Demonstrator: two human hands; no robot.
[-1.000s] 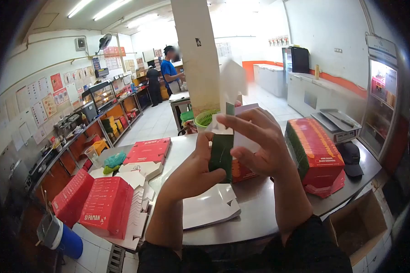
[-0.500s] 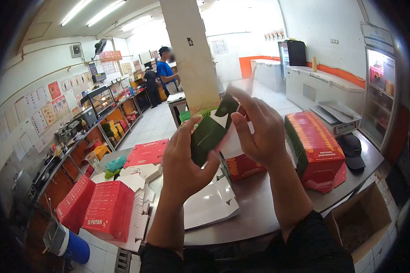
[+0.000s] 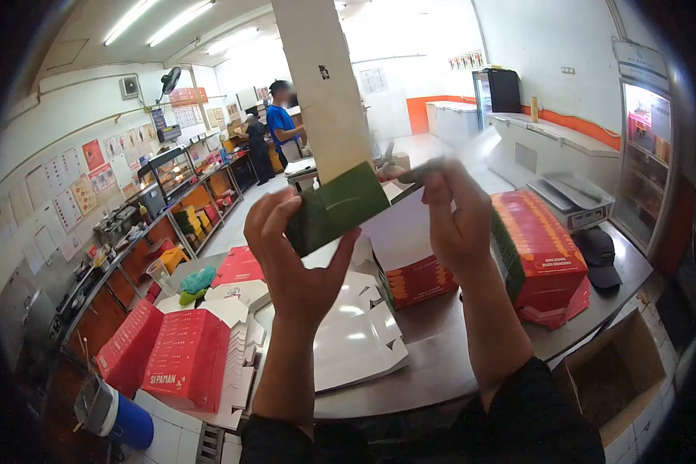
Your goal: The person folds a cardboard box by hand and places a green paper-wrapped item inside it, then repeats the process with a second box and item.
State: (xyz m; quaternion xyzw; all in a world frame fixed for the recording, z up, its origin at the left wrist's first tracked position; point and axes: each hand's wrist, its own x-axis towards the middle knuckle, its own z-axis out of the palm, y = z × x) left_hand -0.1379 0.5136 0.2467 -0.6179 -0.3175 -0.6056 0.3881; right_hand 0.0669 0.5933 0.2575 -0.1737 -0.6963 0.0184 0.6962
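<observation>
My left hand (image 3: 298, 255) grips the left end of a green carton piece (image 3: 344, 203), raised above the steel table (image 3: 441, 363). My right hand (image 3: 460, 224) pinches a dark green flap at the carton's right end; a white inner face hangs between the hands. Beneath them lie flat white carton sheets (image 3: 356, 336). A red box stack (image 3: 417, 282) stands just behind, partly hidden by the white face. To the right of my right hand is a large red and green stack (image 3: 537, 255).
Red cartons (image 3: 182, 359) stand at the left, near a teal cloth (image 3: 197, 278). A black cap (image 3: 597, 255) and a scale (image 3: 580, 216) are at the right, above an open cardboard box (image 3: 615, 371). A person in blue (image 3: 281, 124) stands beyond the pillar (image 3: 325, 93).
The carton piece has opened out and swung closer to level. My left hand has shifted left; my right hand has moved right and closed on the flap.
</observation>
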